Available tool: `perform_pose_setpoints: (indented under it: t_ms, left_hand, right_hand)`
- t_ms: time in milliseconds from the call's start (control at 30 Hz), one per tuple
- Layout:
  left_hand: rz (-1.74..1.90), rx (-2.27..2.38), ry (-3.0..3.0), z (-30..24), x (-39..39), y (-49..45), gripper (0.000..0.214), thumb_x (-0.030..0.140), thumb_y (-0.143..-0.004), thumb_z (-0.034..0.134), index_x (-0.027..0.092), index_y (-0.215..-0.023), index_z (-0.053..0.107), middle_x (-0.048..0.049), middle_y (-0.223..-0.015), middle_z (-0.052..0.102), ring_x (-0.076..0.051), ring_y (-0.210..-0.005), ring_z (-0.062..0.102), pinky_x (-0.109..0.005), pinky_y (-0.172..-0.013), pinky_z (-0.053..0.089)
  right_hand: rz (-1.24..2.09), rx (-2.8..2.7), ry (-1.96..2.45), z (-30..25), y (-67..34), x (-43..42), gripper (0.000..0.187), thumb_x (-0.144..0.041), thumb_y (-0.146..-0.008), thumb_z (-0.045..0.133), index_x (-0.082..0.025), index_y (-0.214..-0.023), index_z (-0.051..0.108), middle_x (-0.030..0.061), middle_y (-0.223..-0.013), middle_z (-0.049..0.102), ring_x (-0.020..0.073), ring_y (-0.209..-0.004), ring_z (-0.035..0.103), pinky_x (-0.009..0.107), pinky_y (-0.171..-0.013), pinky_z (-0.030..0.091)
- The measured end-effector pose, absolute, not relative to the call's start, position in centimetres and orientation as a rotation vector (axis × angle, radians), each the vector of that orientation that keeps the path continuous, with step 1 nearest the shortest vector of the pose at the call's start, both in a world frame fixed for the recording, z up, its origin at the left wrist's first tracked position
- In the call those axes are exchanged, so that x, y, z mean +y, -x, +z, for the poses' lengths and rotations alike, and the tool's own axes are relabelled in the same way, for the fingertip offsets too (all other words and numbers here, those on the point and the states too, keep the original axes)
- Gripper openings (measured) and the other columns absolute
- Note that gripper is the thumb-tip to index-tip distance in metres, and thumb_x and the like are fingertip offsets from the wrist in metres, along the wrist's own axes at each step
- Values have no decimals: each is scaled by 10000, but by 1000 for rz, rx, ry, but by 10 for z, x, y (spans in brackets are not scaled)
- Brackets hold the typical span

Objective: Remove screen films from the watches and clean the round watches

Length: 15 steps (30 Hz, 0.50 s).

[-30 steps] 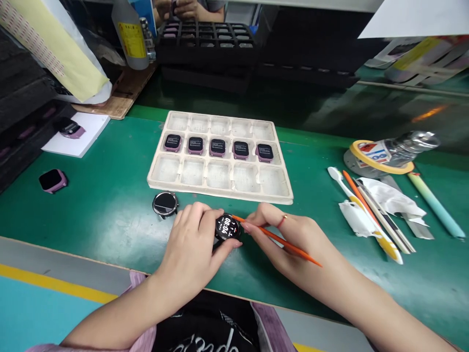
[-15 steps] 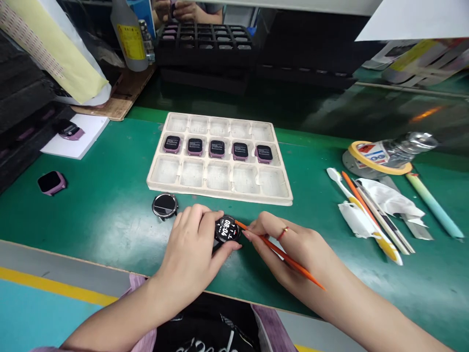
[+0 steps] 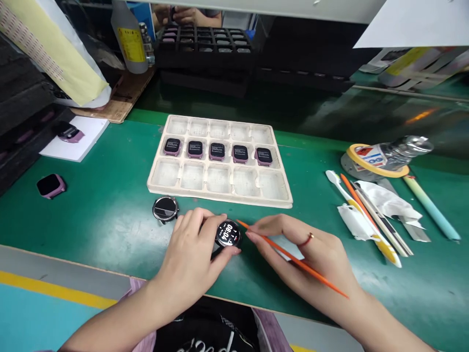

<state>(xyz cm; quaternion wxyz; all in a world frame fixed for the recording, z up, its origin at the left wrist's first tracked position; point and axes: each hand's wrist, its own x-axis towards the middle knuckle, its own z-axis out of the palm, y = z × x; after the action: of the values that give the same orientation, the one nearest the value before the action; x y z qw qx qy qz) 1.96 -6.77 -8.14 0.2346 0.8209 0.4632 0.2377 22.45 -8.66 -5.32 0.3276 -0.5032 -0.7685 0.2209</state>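
Note:
Between the thumb and fingers of my left hand point(image 3: 194, 247) is a round black smartwatch point(image 3: 228, 233), its lit face showing 08:04. My right hand point(image 3: 304, 249) pinches a thin orange pointed stick point(image 3: 293, 259); its tip is at the watch's upper right edge, and I cannot tell whether it touches. A second round watch point(image 3: 165, 209) with a dark face lies left of my left hand. Beyond both hands rests a pale compartment tray point(image 3: 220, 195), with several purple square watches point(image 3: 217, 151) in its middle row.
On the left lie a purple watch point(image 3: 51, 186) and another on a white pad point(image 3: 78, 149). At right are a toothbrush point(image 3: 357, 205), sticks, crumpled tissue point(image 3: 388, 198) and a metal-topped bottle point(image 3: 384, 154) ringed by tape. Another person's hands point(image 3: 186, 15) show behind a black rack point(image 3: 205, 46).
My right hand has shifted slightly right, and the orange stick's tip has drawn back from the watch face to its edge. My left hand keeps its hold.

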Motion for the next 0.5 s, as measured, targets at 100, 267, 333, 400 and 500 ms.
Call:
perform_pose_setpoints:
  t_ms: [100, 267, 333, 400, 500]
  left_hand:
    - [638, 1268, -2226, -80, -67, -19, 411, 299, -902, 680, 161, -1274, 572, -83, -1112, 582, -258, -1038, 555, -463, -921, 477]
    - [634, 1265, -2230, -79, -67, -18, 398, 309, -909, 668, 169, -1273, 588, -83, -1084, 560, -259, -1027, 543, -459, -910, 480]
    - [639, 1258, -2232, -80, -67, -18, 401, 308, -911, 666, 168, -1278, 586, -77, -1061, 565, -254, -1008, 543, -457, -899, 480]
    - [638, 1253, -2229, -80, -67, -18, 408, 307, -912, 667, 168, -1286, 582, -71, -1047, 573, -251, -999, 546, -455, -894, 477]
    - [629, 1252, -2230, -81, -67, -17, 427, 305, -911, 668, 171, -1305, 574, -63, -1028, 582, -246, -989, 551, -449, -889, 474]
  right_hand:
    - [599, -2121, 1320, -51, -217, -87, 131, -128, -977, 521, -227, -891, 514, 10, -793, 659, 133, -656, 633, 253, -592, 494]
    - [627, -2153, 1323, -57, -216, -74, 196, -158, -999, 462, -215, -818, 512, 33, -771, 639, 156, -676, 620, 281, -607, 496]
    - [687, -2150, 1344, -58, -222, -73, 201, -163, -997, 462, -214, -820, 543, 32, -769, 654, 158, -683, 635, 277, -606, 507]
    - [762, -2110, 1376, -57, -228, -75, 164, -163, -987, 501, -218, -856, 583, 24, -800, 689, 152, -701, 664, 265, -617, 524]
    - [736, -1966, 1393, -56, -233, -82, 78, -168, -944, 614, -239, -914, 623, 8, -867, 726, 154, -757, 703, 266, -677, 557]
